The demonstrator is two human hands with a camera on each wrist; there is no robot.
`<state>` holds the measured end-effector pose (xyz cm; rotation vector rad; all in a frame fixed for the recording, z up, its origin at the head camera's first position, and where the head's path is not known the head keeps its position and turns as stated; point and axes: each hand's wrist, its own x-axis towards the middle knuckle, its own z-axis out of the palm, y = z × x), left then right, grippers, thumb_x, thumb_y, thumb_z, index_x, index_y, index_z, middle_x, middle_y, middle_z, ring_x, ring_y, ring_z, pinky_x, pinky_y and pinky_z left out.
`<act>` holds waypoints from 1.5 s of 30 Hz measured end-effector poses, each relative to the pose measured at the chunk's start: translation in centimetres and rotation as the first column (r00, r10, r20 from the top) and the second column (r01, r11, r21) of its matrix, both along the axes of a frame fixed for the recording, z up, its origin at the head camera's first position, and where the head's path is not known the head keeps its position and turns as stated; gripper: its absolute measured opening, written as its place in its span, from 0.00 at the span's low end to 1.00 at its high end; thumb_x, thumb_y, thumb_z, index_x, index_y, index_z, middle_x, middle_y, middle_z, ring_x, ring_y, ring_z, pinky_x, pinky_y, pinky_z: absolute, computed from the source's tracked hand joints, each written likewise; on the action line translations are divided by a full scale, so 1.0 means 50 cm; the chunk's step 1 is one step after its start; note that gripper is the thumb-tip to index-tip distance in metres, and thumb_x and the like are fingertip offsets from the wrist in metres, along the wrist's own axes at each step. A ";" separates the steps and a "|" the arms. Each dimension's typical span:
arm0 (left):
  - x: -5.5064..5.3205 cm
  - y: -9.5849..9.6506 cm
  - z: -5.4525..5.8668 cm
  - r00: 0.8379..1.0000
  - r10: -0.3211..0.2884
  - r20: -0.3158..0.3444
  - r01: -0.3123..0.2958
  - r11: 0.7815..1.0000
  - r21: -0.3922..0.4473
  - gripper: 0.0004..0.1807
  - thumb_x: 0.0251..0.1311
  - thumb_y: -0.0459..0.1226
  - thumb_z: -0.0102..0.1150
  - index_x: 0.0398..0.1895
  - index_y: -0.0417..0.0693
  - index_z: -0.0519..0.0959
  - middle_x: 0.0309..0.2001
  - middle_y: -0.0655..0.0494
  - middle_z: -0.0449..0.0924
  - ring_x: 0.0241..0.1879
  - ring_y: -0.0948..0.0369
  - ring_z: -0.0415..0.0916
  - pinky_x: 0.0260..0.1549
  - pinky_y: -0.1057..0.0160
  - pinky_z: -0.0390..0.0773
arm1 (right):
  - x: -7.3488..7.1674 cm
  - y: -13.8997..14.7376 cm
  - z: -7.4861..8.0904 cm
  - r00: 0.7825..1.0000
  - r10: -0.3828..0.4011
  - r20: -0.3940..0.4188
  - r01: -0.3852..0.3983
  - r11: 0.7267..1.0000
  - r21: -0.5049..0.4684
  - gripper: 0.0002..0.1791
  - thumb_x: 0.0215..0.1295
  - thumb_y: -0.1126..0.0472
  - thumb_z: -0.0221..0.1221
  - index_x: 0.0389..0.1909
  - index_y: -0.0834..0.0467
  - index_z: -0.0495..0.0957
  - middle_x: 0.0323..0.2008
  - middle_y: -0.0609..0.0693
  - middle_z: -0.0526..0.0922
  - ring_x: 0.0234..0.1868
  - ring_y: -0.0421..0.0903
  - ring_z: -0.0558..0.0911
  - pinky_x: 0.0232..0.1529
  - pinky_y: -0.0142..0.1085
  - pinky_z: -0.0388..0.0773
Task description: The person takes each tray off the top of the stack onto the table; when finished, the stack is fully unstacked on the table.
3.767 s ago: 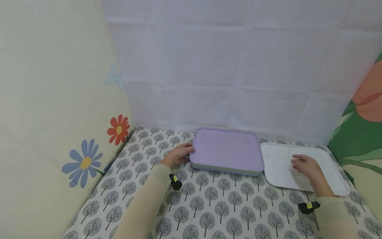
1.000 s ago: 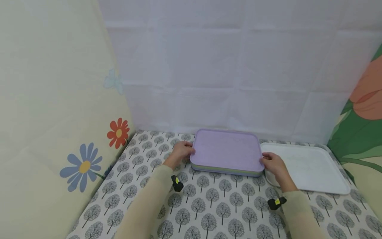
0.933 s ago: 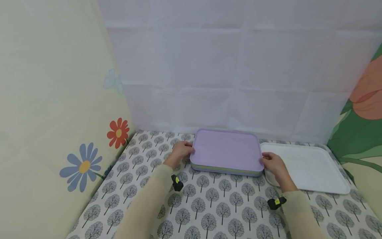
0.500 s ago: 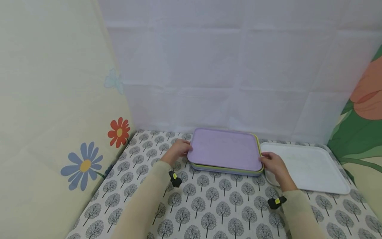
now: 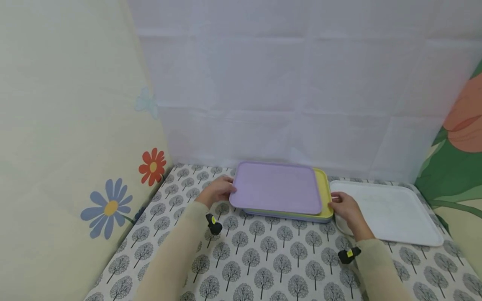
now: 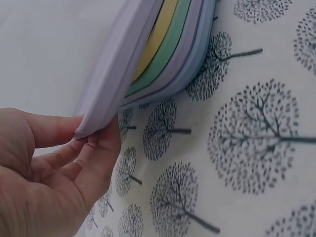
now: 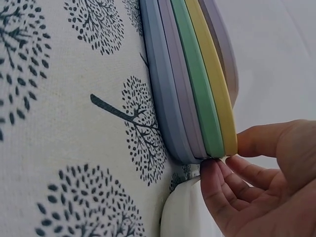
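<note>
A purple tray [image 5: 276,188] lies shifted left over a stack of trays, its left end tilted up off them in the left wrist view. My left hand [image 5: 216,191] pinches its left rim, thumb on top and fingers beneath. Under it, a yellow tray [image 5: 324,194] shows a strip at the right. Below come a green tray [image 7: 200,94], a second purple tray [image 7: 180,84] and a blue tray [image 7: 160,84]. My right hand [image 5: 345,209] grips the stack's right edge, thumb against the yellow tray's rim, fingertips by the green tray's edge.
A white tray [image 5: 391,213] lies right of the stack, partly behind my right hand. The tree-print tablecloth [image 5: 260,259] covers the table. A white sheet [image 5: 241,83] hangs behind, with flower-print cloths [image 5: 67,125] at the sides.
My right hand came from over the white tray to the stack's right edge. My left hand then drew the top purple tray leftward, uncovering a yellow strip at the right.
</note>
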<state>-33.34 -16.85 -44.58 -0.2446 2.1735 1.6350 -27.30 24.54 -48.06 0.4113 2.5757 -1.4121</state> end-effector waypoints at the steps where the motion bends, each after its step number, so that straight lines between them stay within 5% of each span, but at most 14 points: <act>1: -0.001 -0.004 0.000 1.000 0.010 0.008 -0.010 1.000 -0.001 0.30 0.67 0.23 0.53 0.71 0.34 0.62 0.62 0.31 0.71 0.56 0.41 0.78 0.56 0.46 0.80 | 0.000 -0.001 0.000 1.000 0.001 0.001 -0.001 1.000 0.000 0.30 0.70 0.63 0.55 0.70 0.68 0.64 0.61 0.69 0.73 0.60 0.63 0.75 0.61 0.54 0.75; 8: -0.005 -0.037 0.005 0.998 0.033 0.055 -0.030 0.997 -0.066 0.32 0.66 0.24 0.54 0.73 0.43 0.64 0.62 0.34 0.72 0.50 0.46 0.80 0.52 0.50 0.82 | -0.001 0.005 -0.004 1.000 -0.004 0.008 0.004 1.000 0.011 0.30 0.70 0.64 0.54 0.71 0.68 0.63 0.62 0.69 0.72 0.61 0.63 0.75 0.62 0.55 0.75; 22: 0.006 -0.117 0.026 0.998 0.032 0.053 -0.026 0.993 -0.114 0.36 0.67 0.24 0.52 0.77 0.38 0.54 0.70 0.31 0.61 0.63 0.38 0.72 0.60 0.44 0.77 | 0.007 0.009 -0.001 1.000 -0.007 0.007 0.007 1.000 0.013 0.30 0.73 0.63 0.54 0.72 0.67 0.62 0.64 0.69 0.70 0.64 0.64 0.72 0.62 0.56 0.74; 32: 0.024 -0.185 0.050 0.999 0.051 0.018 -0.047 0.986 -0.160 0.35 0.68 0.23 0.51 0.76 0.36 0.54 0.72 0.30 0.59 0.62 0.39 0.73 0.61 0.41 0.75 | 0.015 0.013 0.002 1.000 -0.008 0.000 0.008 1.000 0.020 0.30 0.74 0.63 0.53 0.73 0.67 0.62 0.64 0.69 0.70 0.64 0.64 0.71 0.63 0.56 0.74; 45: 0.035 -0.284 0.063 0.997 0.054 0.052 -0.041 0.976 -0.216 0.36 0.71 0.25 0.49 0.79 0.36 0.48 0.74 0.29 0.53 0.64 0.39 0.67 0.66 0.38 0.68 | 0.029 0.006 0.001 0.999 -0.022 -0.027 0.021 0.999 -0.024 0.30 0.74 0.64 0.53 0.73 0.68 0.61 0.64 0.71 0.70 0.64 0.66 0.72 0.62 0.55 0.75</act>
